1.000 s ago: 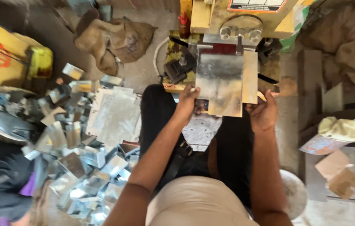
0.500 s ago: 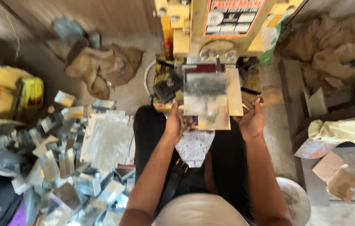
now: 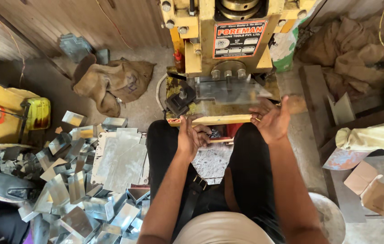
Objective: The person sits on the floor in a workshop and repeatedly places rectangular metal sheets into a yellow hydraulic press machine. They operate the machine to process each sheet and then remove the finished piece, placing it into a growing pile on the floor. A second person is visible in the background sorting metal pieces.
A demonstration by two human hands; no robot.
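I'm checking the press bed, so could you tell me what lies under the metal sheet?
The metal sheet, held by the right hand, covers the yellow press bed. What lies beneath its middle is hidden.

Burlap sack [image 3: 110,83] — yellow canister [image 3: 38,113], cardboard scraps [image 3: 373,187]

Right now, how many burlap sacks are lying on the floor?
2 in view: one sack left of the press, another sack to its right by the wall. More may be hidden.

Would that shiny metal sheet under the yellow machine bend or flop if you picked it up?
The sheet probably stays stiff: it juts out flat, held only at one edge by the right hand. It looks thin, so likely light. Its edges may be sharp, like the folded pieces piled on the floor.
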